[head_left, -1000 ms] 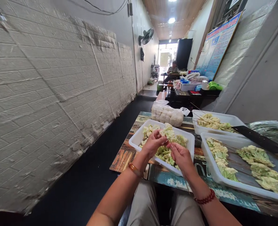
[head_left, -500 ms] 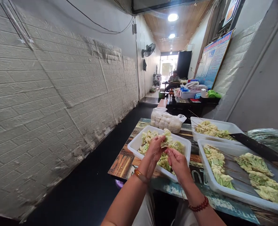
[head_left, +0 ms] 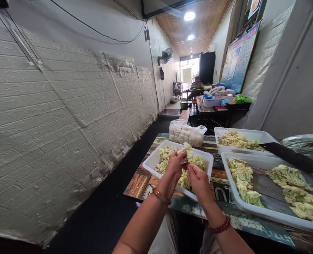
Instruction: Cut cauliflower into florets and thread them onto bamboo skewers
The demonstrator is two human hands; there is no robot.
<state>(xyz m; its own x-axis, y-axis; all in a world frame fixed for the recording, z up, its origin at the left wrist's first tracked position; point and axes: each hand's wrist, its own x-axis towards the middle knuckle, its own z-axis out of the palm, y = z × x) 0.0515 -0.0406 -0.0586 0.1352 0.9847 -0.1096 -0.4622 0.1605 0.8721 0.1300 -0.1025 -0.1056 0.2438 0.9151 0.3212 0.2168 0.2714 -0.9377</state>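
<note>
My left hand [head_left: 175,164] is closed round a pale cauliflower floret [head_left: 187,151], held over a white plastic tub [head_left: 210,170]. Just to its right, my right hand [head_left: 199,179] has thumb and fingers pinched on a thin skewer [head_left: 200,212], whose lower end shows beneath the palm. The fingertips of both hands almost meet below the floret, and the skewer's tip is hidden there. Loose cauliflower pieces [head_left: 167,152] lie in the tub under my hands.
On the right, a front tray [head_left: 262,211] holds skewered cauliflower in rows; a rear tray [head_left: 264,135] has more. A dark long blade-like piece [head_left: 283,151] lies across them. A bag of round white items [head_left: 186,134] stands behind the tub. A person [head_left: 197,84] sits far back.
The camera view has shifted slightly. My hands stay close together over the tub, still gripping the floret and skewer, with little visible movement.
</note>
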